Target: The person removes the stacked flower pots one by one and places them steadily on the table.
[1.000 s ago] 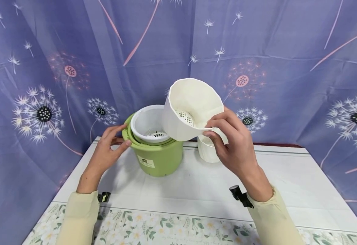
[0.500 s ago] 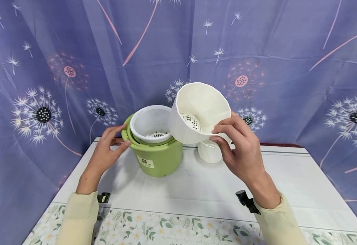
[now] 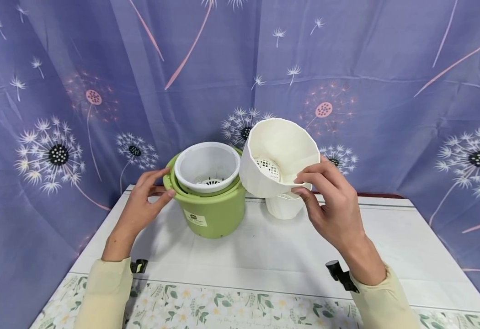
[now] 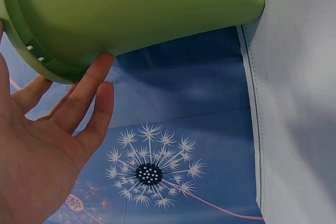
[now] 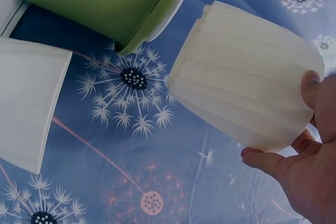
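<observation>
My right hand (image 3: pixel 334 205) pinches the rim of a cream-white faceted flower pot (image 3: pixel 282 141), its bottom pierced by a grid of holes. That pot is tilted in the air, mouth toward the head camera; the right wrist view shows its ribbed outside (image 5: pixel 247 77). My left hand (image 3: pixel 143 198) touches the left rim of a green flower pot (image 3: pixel 217 214) with fairly straight fingers (image 4: pixel 86 90). Nested inside the green pot is a round white pot (image 3: pixel 200 160) with a slotted bottom.
Another white pot (image 3: pixel 283 209) stands on the table, partly hidden behind the held one. A white cloth (image 3: pixel 240 260) with a floral front border covers the table (image 3: pixel 408 256). Behind hangs a blue dandelion-print curtain (image 3: pixel 207 105).
My right hand has carried the cream-white flower pot to the right and slightly down, away from the green pot, uncovering the nested pot's rim. The left hand stays at the green rim.
</observation>
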Demonstrator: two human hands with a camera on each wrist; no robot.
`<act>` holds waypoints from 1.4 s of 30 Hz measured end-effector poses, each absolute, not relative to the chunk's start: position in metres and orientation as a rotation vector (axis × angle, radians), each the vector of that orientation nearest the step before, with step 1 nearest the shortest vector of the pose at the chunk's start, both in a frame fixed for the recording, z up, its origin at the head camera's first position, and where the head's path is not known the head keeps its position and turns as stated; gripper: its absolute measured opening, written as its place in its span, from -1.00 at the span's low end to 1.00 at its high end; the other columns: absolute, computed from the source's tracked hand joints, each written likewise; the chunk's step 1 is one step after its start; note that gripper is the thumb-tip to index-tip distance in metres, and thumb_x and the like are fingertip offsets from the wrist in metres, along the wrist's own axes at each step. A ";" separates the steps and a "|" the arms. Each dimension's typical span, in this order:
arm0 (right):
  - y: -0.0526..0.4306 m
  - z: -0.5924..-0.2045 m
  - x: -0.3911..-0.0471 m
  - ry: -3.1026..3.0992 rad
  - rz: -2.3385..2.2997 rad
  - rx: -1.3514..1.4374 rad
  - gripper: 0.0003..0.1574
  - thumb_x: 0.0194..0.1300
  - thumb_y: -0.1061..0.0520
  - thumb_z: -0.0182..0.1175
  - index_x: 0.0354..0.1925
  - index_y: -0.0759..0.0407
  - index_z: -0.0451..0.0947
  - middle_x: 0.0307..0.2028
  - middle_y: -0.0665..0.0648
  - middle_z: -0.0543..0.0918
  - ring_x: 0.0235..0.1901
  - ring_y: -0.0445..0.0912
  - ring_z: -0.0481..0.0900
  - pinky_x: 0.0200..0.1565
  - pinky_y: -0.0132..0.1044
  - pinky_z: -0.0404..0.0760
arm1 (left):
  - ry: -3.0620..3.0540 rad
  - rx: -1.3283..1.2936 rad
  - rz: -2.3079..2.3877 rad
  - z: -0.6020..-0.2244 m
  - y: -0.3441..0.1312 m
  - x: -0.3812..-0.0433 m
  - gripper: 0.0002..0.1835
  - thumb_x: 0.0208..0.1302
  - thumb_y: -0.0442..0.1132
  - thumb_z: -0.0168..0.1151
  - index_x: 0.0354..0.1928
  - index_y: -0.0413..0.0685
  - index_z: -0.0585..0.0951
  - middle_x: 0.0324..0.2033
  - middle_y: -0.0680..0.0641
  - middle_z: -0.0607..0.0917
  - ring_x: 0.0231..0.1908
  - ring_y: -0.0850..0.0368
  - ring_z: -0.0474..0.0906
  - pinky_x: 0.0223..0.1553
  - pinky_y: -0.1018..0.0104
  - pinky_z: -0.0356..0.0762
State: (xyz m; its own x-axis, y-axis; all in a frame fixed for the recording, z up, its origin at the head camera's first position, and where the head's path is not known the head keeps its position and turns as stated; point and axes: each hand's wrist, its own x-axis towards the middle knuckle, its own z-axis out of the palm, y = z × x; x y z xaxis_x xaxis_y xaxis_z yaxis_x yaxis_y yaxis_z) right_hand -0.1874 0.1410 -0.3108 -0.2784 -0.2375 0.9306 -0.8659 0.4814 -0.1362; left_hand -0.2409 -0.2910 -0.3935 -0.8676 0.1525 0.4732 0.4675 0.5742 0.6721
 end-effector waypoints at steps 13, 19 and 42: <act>0.153 -0.311 -0.184 -1.762 0.818 0.898 -0.47 0.56 -0.08 0.26 -0.29 0.39 0.70 -0.24 0.32 0.67 -0.10 0.26 0.68 0.36 -0.16 0.51 | -2.437 -0.506 -1.187 -0.394 -0.291 -0.242 -0.31 0.54 -0.15 0.33 0.62 0.13 0.35 0.43 -0.11 0.39 0.06 0.21 0.63 0.06 0.52 0.57; 0.162 -0.312 -0.182 -1.762 0.790 0.866 -0.43 0.58 -0.10 0.24 -0.30 0.41 0.71 -0.26 0.35 0.67 -0.29 0.11 0.63 0.40 -0.04 0.49 | -2.434 -0.508 -1.201 -0.393 -0.291 -0.242 -0.31 0.55 -0.15 0.33 0.62 0.11 0.35 0.43 -0.12 0.38 0.06 0.30 0.61 0.03 0.63 0.52; 0.215 -0.328 -0.189 -1.820 0.756 0.757 -0.43 0.55 -0.12 0.29 -0.24 0.42 0.74 -0.22 0.35 0.69 0.09 0.28 0.68 -0.03 -0.71 0.54 | -2.447 -0.500 -1.198 -0.393 -0.290 -0.241 -0.31 0.56 -0.13 0.32 0.63 0.11 0.34 0.44 -0.14 0.37 0.08 0.10 0.63 0.02 0.63 0.51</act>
State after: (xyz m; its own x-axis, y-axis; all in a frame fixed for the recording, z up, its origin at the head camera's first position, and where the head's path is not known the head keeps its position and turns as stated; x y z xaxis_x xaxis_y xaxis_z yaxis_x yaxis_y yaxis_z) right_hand -0.1893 0.2150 -0.3277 -0.3196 -0.1609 0.9338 -0.7752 0.6110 -0.1601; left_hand -0.2410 -0.2903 -0.3930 -0.8690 0.1509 0.4713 0.4647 0.5760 0.6725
